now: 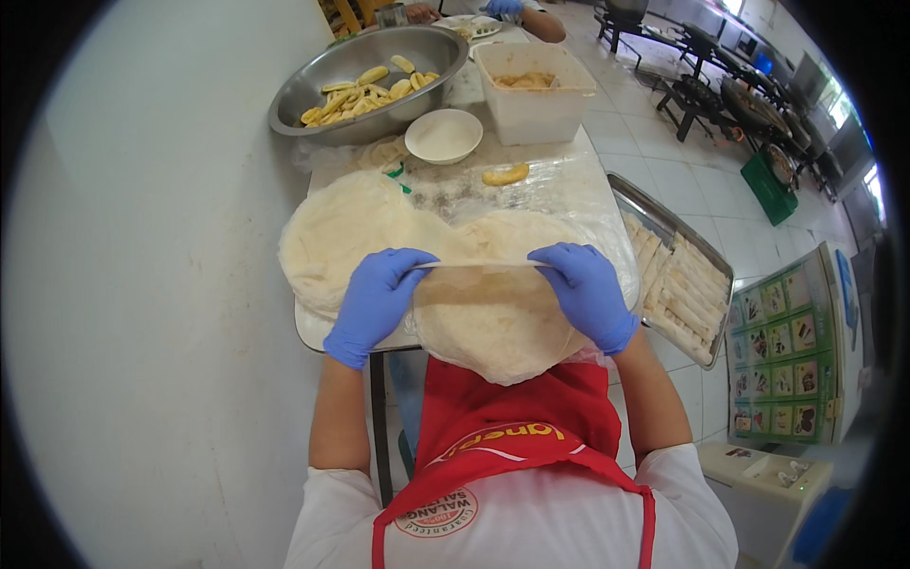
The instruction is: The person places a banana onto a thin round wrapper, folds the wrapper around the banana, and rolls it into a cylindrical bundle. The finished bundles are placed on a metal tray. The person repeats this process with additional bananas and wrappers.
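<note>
My left hand (pixel 377 306) and my right hand (pixel 591 295), both in blue gloves, pinch the two ends of one thin round dough wrapper's edge (pixel 483 264). The edge is stretched into a straight line between my fingertips, slightly raised. Below it lies a stack of pale wrappers (pixel 505 338) that overhangs the table's near edge. Another wrapper stack (pixel 341 220) sits beyond my left hand. A single peeled banana piece (pixel 505 175), browned with a coating, rests on the table (pixel 569 185) past the wrappers.
Further back are a steel basin (pixel 284 126) of peeled bananas (pixel 370 96), a white bowl (pixel 444 135) of white granules and a plastic tub (pixel 534 117) of brown contents. A metal tray (pixel 726 284) of rolled wrappers (pixel 686 288) is at right. Another person's gloved hand (pixel 503 7) is at the far end.
</note>
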The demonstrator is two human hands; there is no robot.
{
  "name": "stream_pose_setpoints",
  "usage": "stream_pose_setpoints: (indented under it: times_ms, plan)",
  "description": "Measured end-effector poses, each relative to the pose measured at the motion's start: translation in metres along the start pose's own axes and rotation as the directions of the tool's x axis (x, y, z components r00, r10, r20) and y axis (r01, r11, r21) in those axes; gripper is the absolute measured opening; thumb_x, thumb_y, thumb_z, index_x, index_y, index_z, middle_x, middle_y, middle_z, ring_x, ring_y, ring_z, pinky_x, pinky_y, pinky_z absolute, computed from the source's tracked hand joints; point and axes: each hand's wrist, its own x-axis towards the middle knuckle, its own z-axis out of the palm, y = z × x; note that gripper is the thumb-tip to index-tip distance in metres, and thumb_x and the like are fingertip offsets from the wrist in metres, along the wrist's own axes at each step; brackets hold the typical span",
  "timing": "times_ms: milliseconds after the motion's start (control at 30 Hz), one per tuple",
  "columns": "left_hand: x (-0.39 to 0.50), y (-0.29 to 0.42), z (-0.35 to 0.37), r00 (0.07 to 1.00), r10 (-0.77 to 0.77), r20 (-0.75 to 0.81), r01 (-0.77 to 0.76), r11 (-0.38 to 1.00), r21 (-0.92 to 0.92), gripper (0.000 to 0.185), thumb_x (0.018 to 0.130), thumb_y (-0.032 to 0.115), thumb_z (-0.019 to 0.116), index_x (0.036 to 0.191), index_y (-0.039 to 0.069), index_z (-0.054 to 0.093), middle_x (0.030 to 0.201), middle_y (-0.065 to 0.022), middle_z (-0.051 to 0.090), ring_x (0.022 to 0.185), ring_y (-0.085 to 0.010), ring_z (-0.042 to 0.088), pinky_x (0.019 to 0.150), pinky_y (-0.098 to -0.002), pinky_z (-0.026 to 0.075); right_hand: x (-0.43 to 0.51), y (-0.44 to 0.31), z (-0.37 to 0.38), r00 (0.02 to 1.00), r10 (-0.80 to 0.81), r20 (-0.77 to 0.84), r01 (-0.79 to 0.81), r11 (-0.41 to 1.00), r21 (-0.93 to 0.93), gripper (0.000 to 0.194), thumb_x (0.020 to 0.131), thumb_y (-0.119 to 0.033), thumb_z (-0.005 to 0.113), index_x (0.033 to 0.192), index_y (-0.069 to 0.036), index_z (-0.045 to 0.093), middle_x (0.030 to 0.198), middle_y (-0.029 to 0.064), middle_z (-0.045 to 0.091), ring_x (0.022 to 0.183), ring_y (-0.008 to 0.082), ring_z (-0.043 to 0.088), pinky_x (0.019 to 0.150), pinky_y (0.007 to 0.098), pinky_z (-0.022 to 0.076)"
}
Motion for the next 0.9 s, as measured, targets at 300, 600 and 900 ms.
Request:
stream_pose_setpoints:
  times_ms: [300,600,900]
  plan:
    - [-0.003,-0.008,-0.049,0.979,-0.204,-0.032,0.181,0.923,-0.34,0.02,0.108,0.002,0.062,0.12,-0.003,0.076,0.106,-0.0035,0.076,0.1,-0.0103,0.069,0.094,-0.0282,0.055,0.007,0.017,-0.031,0.968,0.243,0.067,-0.252,0.937,0.241,0.019,0.101,-0.003,0.07,0.118,-0.004,0.078,0.105,0.0145,0.08,0.094,0.0263,0.076,0.088,0.036,0.0592]
    - [-0.01,-0.007,-0.097,0.856,-0.413,-0.31,0.166,0.789,-0.592,0.025,0.111,0.014,0.059,0.13,0.002,0.069,0.118,-0.0037,0.071,0.109,-0.0109,0.064,0.1,-0.0276,0.051,0.015,0.041,-0.029,0.925,0.349,0.15,-0.379,0.862,0.336,0.031,0.101,-0.013,0.073,0.13,-0.002,0.074,0.116,0.0129,0.078,0.106,0.0196,0.072,0.096,0.0349,0.0565]
    - [0.019,0.065,-0.083,0.926,-0.378,0.02,0.291,0.677,-0.676,0.042,0.106,0.023,0.067,0.143,0.002,0.064,0.118,-0.0035,0.067,0.111,-0.0101,0.062,0.101,-0.0266,0.05,0.081,-0.051,-0.029,0.825,-0.248,0.507,0.184,0.967,0.173,0.102,0.092,-0.046,0.087,0.171,-0.005,0.038,0.171,0.0265,0.041,0.159,0.0449,0.039,0.132,0.0503,0.0325]
